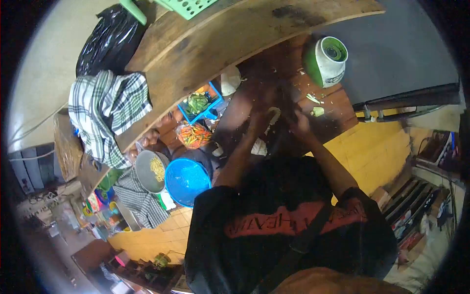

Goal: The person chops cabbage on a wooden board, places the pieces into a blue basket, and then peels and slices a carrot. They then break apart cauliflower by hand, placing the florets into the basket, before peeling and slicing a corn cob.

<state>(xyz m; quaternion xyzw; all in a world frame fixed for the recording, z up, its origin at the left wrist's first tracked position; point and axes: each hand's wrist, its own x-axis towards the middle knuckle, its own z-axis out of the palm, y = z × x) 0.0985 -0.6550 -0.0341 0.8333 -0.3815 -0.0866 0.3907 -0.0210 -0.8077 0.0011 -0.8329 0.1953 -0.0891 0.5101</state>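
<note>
My left hand [262, 116] is over the dark brown wooden table [338, 100], in shadow, its fingers blurred. Beside it, a pale curved piece [274, 116] of what looks like cut food shows between the two hands. Close by on the right is my right hand [299, 121], also dark and smeared; whether it grips anything cannot be made out. Small pale scraps [313, 99] and a light green chunk [318, 111] lie on the table to its right. Near my left forearm rests a whitish piece [259, 147].
Left of my arms stand a blue basket [187, 182], a grey bowl [146, 171] with pale yellow strips, a bag of red and orange chillies [194, 135], and a blue crate [199, 116] of vegetables. A white and green blender base [333, 61] stands far right. A wooden shelf [196, 63] curves overhead.
</note>
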